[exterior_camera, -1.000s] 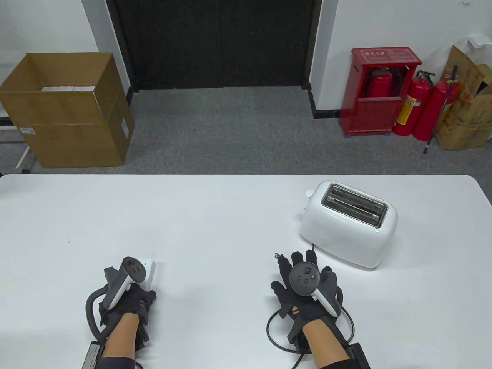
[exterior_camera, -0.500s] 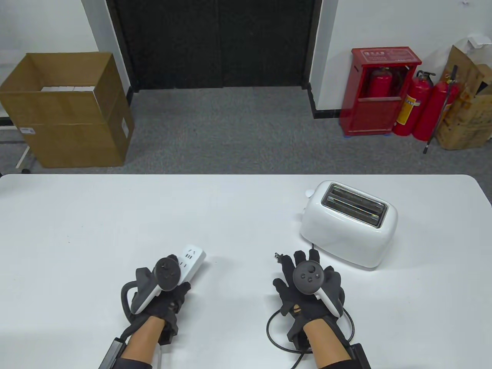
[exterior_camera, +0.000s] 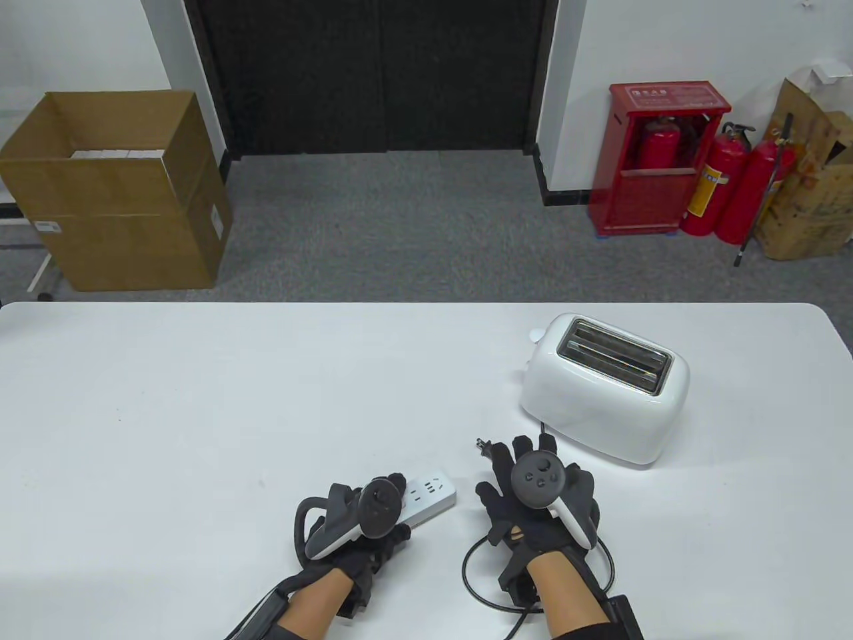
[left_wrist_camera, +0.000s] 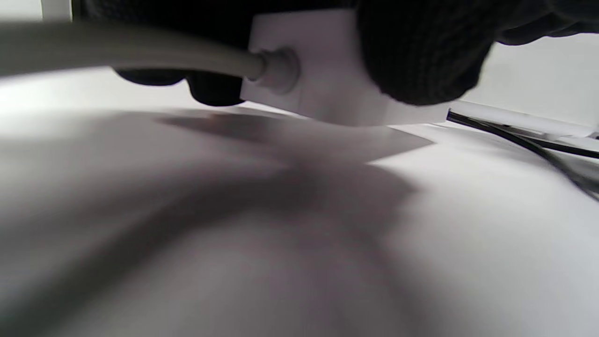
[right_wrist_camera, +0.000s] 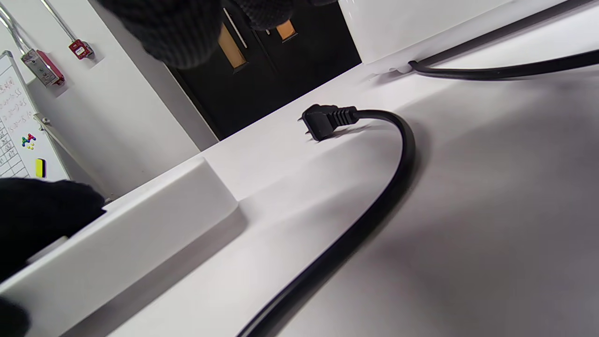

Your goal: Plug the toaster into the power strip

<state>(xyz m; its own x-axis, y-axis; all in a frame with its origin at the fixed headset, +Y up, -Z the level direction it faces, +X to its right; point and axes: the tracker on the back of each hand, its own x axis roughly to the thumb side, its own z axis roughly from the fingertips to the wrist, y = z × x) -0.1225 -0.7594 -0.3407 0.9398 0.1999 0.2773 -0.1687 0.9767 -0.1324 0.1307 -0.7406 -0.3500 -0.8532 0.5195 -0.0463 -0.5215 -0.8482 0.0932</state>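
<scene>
A white toaster (exterior_camera: 605, 388) stands at the table's right. Its black cord runs to a black plug (exterior_camera: 482, 447) lying on the table; the plug also shows in the right wrist view (right_wrist_camera: 323, 120). My left hand (exterior_camera: 373, 527) grips the white power strip (exterior_camera: 430, 497), low over the table; the left wrist view shows its cord end (left_wrist_camera: 323, 70) between my fingers. My right hand (exterior_camera: 533, 497) hovers spread over the cord just behind the plug and holds nothing. The strip's free end (right_wrist_camera: 140, 234) lies close to the plug.
The black cord (exterior_camera: 480, 587) loops by my right wrist. A cardboard box (exterior_camera: 113, 193) and red fire extinguishers (exterior_camera: 720, 180) stand on the floor beyond the table's far edge.
My left hand has carried the power strip rightward across the table, toward the plug and my right hand. My right hand has barely moved.
</scene>
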